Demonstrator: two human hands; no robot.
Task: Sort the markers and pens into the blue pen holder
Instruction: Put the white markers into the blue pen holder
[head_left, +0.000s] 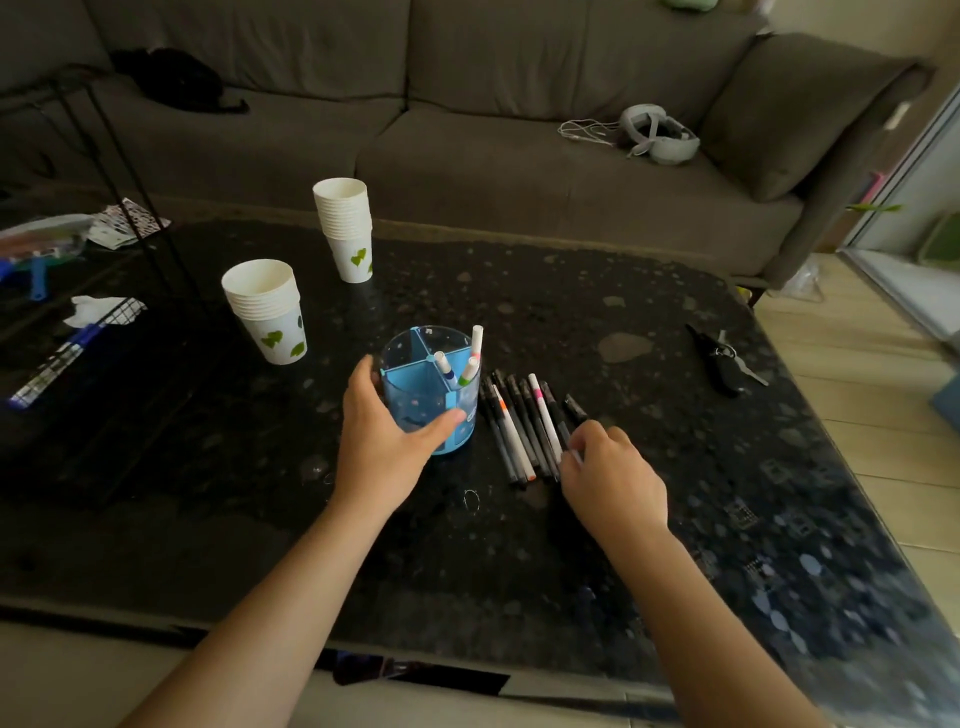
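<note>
The round blue pen holder (423, 395) stands on the dark table, split into compartments. Three white markers (470, 358) lean in its right-hand compartments. My left hand (379, 431) grips the holder from the near left, thumb across its front wall. Just right of it lies a row of several pens and markers (522, 426), mostly black, two white with orange and pink bands. My right hand (608, 473) rests at the near end of the row, its curled fingers pinching the rightmost pen.
Two stacks of white paper cups (267, 309) (345, 228) stand left and behind the holder. Keys with a black fob (719, 361) lie at the right. A wire rack (78, 332) with clutter fills the left side. A sofa runs behind the table (571, 545).
</note>
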